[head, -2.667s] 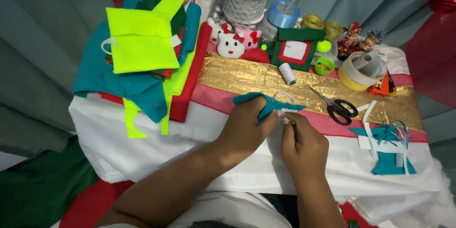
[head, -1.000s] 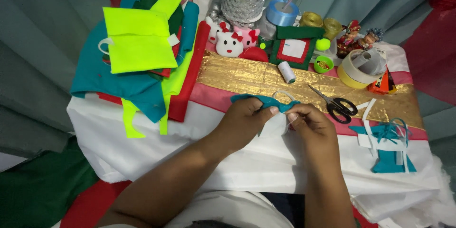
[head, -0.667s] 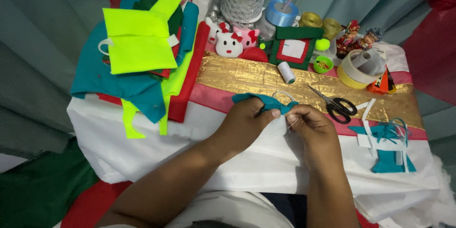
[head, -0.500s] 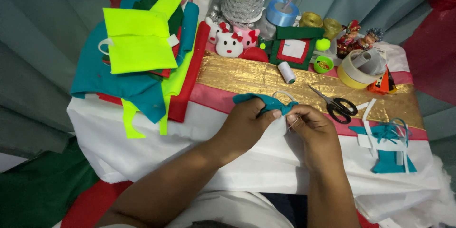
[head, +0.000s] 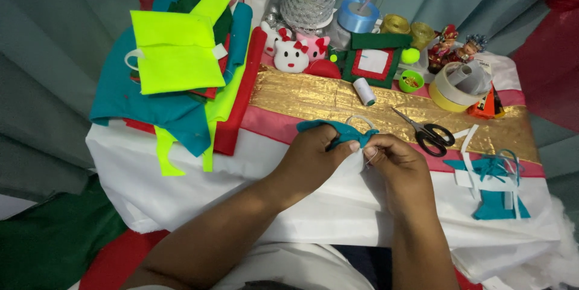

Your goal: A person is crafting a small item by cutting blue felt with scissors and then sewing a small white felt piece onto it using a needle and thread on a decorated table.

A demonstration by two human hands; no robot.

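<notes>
My left hand (head: 313,160) pinches a small teal felt piece (head: 338,130) near the table's middle. My right hand (head: 401,166) is closed right beside it, fingertips at the felt's right end, seemingly pinching a thin white thread; a needle cannot be made out. A loop of white thread shows just above the felt. Both hands hover over the white cloth (head: 241,181) at the front of the table.
Black-handled scissors (head: 425,132) and a white thread spool (head: 364,91) lie on the gold fabric strip (head: 301,94). A stack of teal, red and neon yellow felt (head: 175,79) is at left. Tape roll (head: 455,85), toys and ribbon spools line the back. Another teal felt shape (head: 496,184) sits at right.
The hands have stayed in place on the teal felt; the right hand shifted slightly toward the felt's right end over the last seconds.
</notes>
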